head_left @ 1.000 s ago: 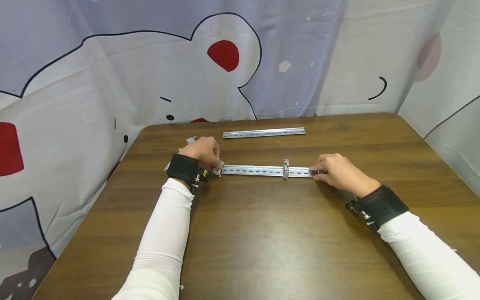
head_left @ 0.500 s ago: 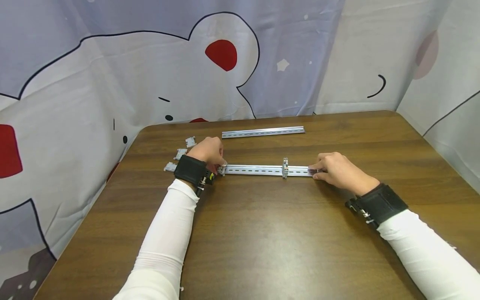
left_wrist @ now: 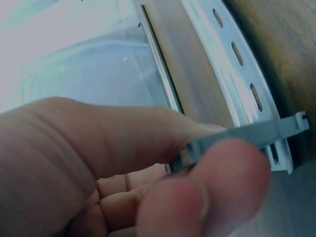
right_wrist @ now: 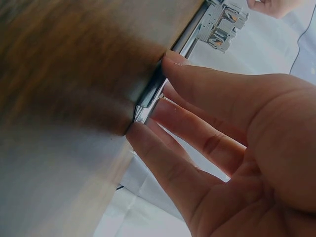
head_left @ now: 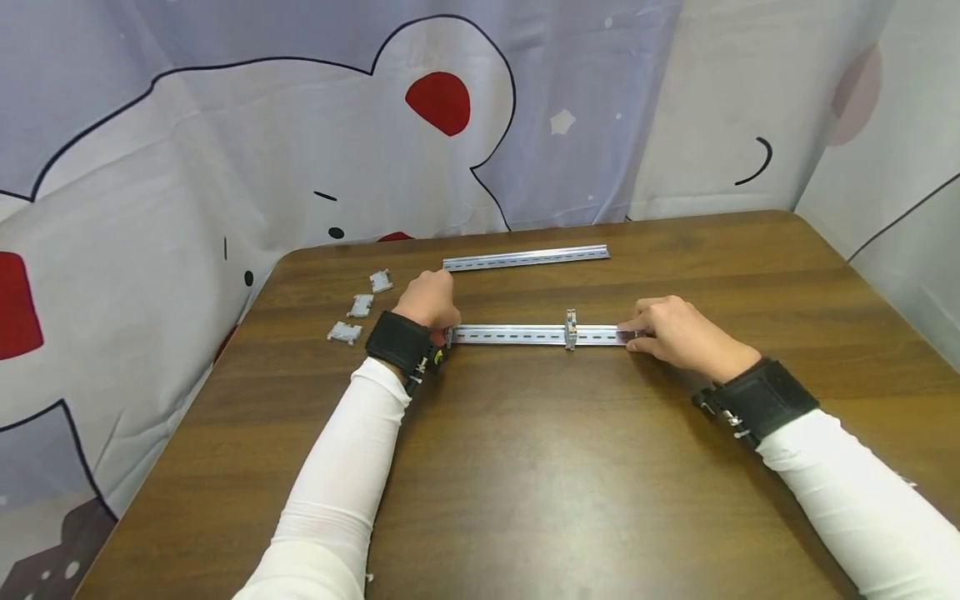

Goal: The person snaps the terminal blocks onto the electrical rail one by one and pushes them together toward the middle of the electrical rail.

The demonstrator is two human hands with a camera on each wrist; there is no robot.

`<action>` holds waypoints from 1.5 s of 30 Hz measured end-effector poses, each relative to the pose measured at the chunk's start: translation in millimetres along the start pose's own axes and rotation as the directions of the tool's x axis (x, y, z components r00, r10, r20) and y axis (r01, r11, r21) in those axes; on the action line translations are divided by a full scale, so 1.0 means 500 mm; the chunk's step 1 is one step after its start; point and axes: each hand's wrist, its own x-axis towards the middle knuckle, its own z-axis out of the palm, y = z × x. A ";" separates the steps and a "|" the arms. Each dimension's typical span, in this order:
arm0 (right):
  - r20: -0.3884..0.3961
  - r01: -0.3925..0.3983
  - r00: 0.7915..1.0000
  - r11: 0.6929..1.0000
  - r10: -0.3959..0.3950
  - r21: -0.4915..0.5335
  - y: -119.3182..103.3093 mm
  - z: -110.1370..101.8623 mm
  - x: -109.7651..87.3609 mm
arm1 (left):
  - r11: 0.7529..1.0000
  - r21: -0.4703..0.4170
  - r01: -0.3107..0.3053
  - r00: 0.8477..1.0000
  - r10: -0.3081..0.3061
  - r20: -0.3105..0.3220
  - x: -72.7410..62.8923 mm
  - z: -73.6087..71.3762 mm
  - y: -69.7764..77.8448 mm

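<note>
A slotted metal DIN rail (head_left: 510, 335) lies across the table. At its left end my left hand (head_left: 429, 302) pinches a thin grey terminal block (left_wrist: 242, 132) between thumb and fingers. In the left wrist view that block stands crosswise over the rail's end; whether it is clipped on cannot be told. My right hand (head_left: 675, 332) grips the rail's right end, with thumb and fingertips along its edges in the right wrist view. Another terminal block (head_left: 571, 330) stands upright on the rail, nearer the right hand; its side shows in the right wrist view (right_wrist: 224, 24).
A second DIN rail (head_left: 525, 258) lies farther back on the wooden table (head_left: 517, 467). Three grey terminal blocks lie flat left of my left hand: a far one (head_left: 381, 280), a middle one (head_left: 361, 305) and a near one (head_left: 345, 332). A patterned curtain (head_left: 262, 150) hangs behind.
My left hand has shifted slightly right with its terminal block, which has turned more upright at the rail's left end. The loose blocks have come into fuller view. My right hand keeps its grip.
</note>
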 end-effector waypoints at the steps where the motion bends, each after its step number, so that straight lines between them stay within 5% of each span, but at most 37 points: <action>1: 0.005 -0.003 1.000 1.000 0.003 0.002 -0.001 -0.002 0.001 | 1.000 0.003 0.002 1.000 -0.002 -0.003 -0.001 -0.001 0.001; 11: 0.017 -0.011 1.000 1.000 0.011 -0.006 -0.003 -0.003 0.005 | 0.999 0.021 0.049 0.997 -0.051 0.066 0.024 -0.006 0.003; 20: 0.001 0.008 1.000 1.000 -0.008 -0.018 -0.004 -0.008 0.007 | 0.992 0.121 0.046 0.999 -0.047 0.009 0.027 -0.007 0.017; 24: -0.008 0.003 1.000 1.000 -0.004 -0.017 -0.009 -0.007 0.012 | 0.991 0.129 0.037 0.999 -0.041 0.035 0.036 -0.014 0.017; 33: 0.032 -0.011 0.999 1.000 0.011 -0.012 -0.015 0.007 0.008 | 0.996 -0.045 0.081 0.985 -0.073 0.157 0.015 -0.001 -0.032; 39: 0.002 0.006 1.000 1.000 -0.006 -0.005 -0.012 0.011 0.004 | 0.995 -0.100 0.004 0.980 0.017 0.200 0.011 -0.011 -0.049; 45: -0.013 0.015 1.000 1.000 -0.015 0.006 -0.008 0.010 0.008 | 0.986 -0.161 -0.035 0.954 0.081 0.290 0.005 -0.047 -0.080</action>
